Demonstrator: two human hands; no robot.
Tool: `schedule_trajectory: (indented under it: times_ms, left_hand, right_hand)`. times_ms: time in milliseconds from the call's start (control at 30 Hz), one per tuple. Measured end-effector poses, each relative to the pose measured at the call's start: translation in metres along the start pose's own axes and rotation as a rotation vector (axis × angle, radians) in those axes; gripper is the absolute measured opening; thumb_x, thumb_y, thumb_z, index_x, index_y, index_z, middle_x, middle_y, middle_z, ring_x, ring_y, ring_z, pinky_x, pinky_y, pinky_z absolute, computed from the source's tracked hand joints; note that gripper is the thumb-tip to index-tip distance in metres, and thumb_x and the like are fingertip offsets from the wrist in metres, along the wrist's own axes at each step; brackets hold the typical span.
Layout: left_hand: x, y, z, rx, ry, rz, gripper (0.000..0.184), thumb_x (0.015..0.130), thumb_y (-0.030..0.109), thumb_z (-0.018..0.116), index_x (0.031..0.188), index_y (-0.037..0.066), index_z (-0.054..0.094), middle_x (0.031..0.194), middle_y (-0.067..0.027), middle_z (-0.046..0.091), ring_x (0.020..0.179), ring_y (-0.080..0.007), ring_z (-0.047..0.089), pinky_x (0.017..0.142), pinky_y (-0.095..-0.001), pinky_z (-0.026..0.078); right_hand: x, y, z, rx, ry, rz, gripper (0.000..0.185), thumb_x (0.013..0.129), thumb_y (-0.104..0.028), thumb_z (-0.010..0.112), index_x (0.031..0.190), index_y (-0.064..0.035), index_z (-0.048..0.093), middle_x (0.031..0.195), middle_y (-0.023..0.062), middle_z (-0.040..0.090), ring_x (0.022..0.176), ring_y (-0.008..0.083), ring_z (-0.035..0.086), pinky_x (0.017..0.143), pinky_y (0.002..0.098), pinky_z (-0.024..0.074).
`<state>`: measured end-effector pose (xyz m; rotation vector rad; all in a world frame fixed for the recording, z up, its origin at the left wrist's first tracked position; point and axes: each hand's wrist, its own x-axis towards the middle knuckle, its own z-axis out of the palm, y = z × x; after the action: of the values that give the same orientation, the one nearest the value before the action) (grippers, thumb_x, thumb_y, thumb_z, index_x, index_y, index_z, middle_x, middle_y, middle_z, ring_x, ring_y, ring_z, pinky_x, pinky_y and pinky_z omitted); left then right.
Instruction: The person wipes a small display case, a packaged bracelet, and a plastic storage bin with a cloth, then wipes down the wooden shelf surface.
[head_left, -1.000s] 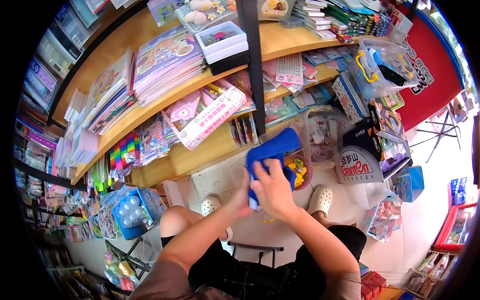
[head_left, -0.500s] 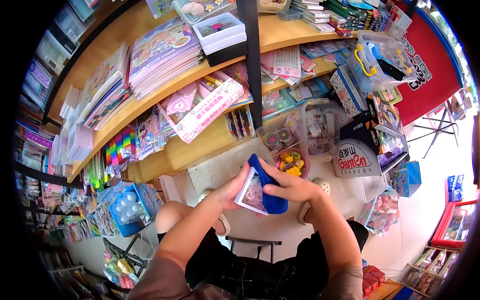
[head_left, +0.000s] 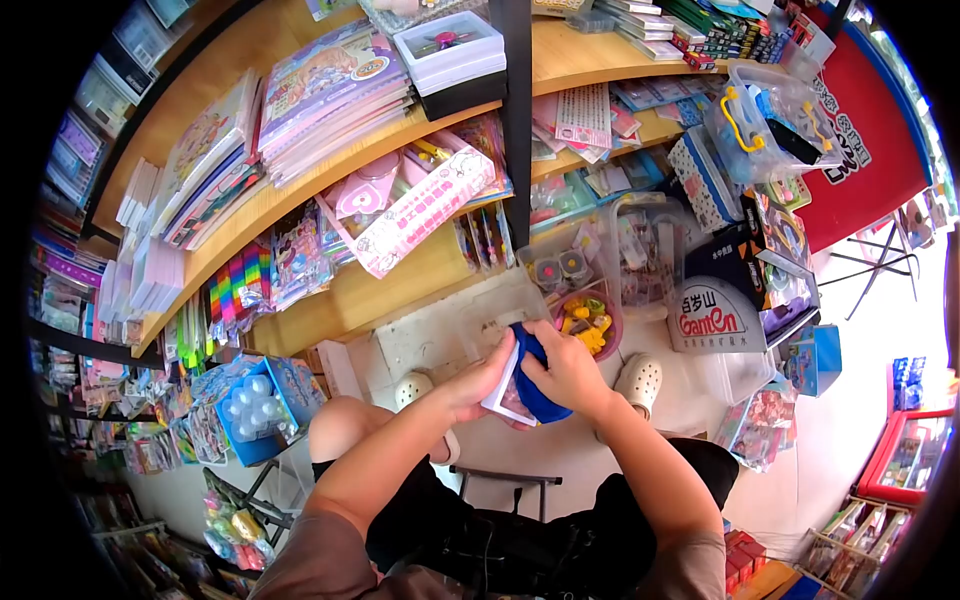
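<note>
My left hand grips a shallow white-framed box with pinkish contents, tilted above my lap. A blue cloth covers the box's right side. My right hand presses the cloth against it, fingers bent over the fabric. Part of the box's face is hidden behind the cloth and the fingers. Just beyond my hands is a pink basket holding yellow items. A clear plastic container stands behind my left hand.
Wooden shelves with books and boxed goods rise ahead. A cut-down Ganten carton and a clear bin with yellow handles are to the right. At left sits a blue box of clear balls. A low stool is near my legs.
My right hand has moved up and left with the cloth, its fingers now bunched more tightly on it. My left hand, still on the box, has shifted slightly right.
</note>
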<state>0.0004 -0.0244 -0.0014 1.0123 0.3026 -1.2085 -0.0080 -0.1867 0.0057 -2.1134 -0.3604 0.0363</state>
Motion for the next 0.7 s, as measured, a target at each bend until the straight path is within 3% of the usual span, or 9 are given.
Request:
schedule_trajectory:
  times_ms: [200, 300, 433, 467, 600, 633, 700]
  left_hand:
    - [0.002, 0.005, -0.001, -0.034, 0.095, 0.087, 0.071, 0.084, 0.069, 0.025, 0.118, 0.011, 0.046, 0.101, -0.0081, 0.060, 0.080, -0.0191, 0.064, 0.061, -0.0389, 0.055]
    - [0.004, -0.002, -0.004, 0.022, 0.142, 0.166, 0.070, 0.084, 0.069, 0.027, 0.117, 0.011, 0.047, 0.096, -0.0064, 0.060, 0.081, -0.0162, 0.062, 0.065, -0.0352, 0.054]
    - [-0.005, 0.001, 0.003, 0.116, 0.200, 0.256, 0.059, 0.093, 0.054, 0.027, 0.122, 0.007, 0.047, 0.103, -0.0074, 0.059, 0.087, -0.0151, 0.060, 0.076, -0.0318, 0.051]
    - [-0.005, -0.001, 0.004, 0.129, 0.208, 0.292, 0.059, 0.093, 0.053, 0.026, 0.124, 0.007, 0.046, 0.105, -0.0073, 0.058, 0.090, -0.0142, 0.058, 0.078, -0.0304, 0.049]
    - [-0.007, 0.001, 0.005, 0.173, 0.254, 0.472, 0.060, 0.094, 0.052, 0.025, 0.130, 0.007, 0.041, 0.108, -0.0070, 0.056, 0.093, -0.0128, 0.054, 0.081, -0.0258, 0.045]
    - [-0.008, 0.004, 0.005, 0.183, 0.268, 0.524, 0.061, 0.094, 0.053, 0.025, 0.132, 0.007, 0.040, 0.107, -0.0069, 0.056, 0.092, -0.0129, 0.053, 0.080, -0.0249, 0.044]
    - [-0.008, 0.007, 0.001, 0.192, 0.274, 0.579, 0.061, 0.095, 0.051, 0.024, 0.134, 0.007, 0.038, 0.114, -0.0087, 0.053, 0.100, -0.0141, 0.050, 0.087, -0.0265, 0.041]
  right_hand:
    - [-0.006, 0.023, 0.013, -0.192, 0.102, 0.094, 0.027, 0.075, -0.014, 0.054, 0.099, -0.0036, 0.048, 0.082, 0.0200, 0.061, 0.067, 0.0393, 0.059, 0.058, 0.0470, 0.0478]
    - [-0.009, 0.034, 0.020, -0.136, 0.029, 0.273, 0.026, 0.076, -0.013, 0.052, 0.100, -0.0020, 0.048, 0.078, 0.0257, 0.059, 0.071, 0.0425, 0.058, 0.063, 0.0462, 0.0471]
    - [-0.012, 0.041, 0.039, 0.104, 0.085, 0.454, 0.031, 0.082, -0.026, 0.046, 0.099, -0.0002, 0.048, 0.084, 0.0280, 0.059, 0.080, 0.0443, 0.057, 0.071, 0.0481, 0.0451]
    - [-0.011, 0.043, 0.042, 0.153, 0.028, 0.525, 0.037, 0.084, -0.030, 0.041, 0.101, 0.0011, 0.048, 0.089, 0.0295, 0.058, 0.090, 0.0444, 0.055, 0.080, 0.0466, 0.0427]
    - [-0.021, 0.048, 0.064, 0.270, -0.002, 0.513, 0.043, 0.085, -0.033, 0.039, 0.107, 0.0022, 0.048, 0.095, 0.0303, 0.057, 0.095, 0.0434, 0.055, 0.083, 0.0451, 0.0418]
    - [-0.022, 0.035, 0.061, 0.253, -0.075, 0.556, 0.044, 0.085, -0.033, 0.038, 0.108, 0.0029, 0.049, 0.093, 0.0293, 0.058, 0.092, 0.0425, 0.056, 0.082, 0.0440, 0.0422]
    - [-0.026, 0.044, 0.081, 0.524, -0.130, 0.559, 0.042, 0.087, -0.032, 0.038, 0.105, 0.0039, 0.050, 0.088, 0.0239, 0.060, 0.079, 0.0363, 0.060, 0.074, 0.0408, 0.0465]
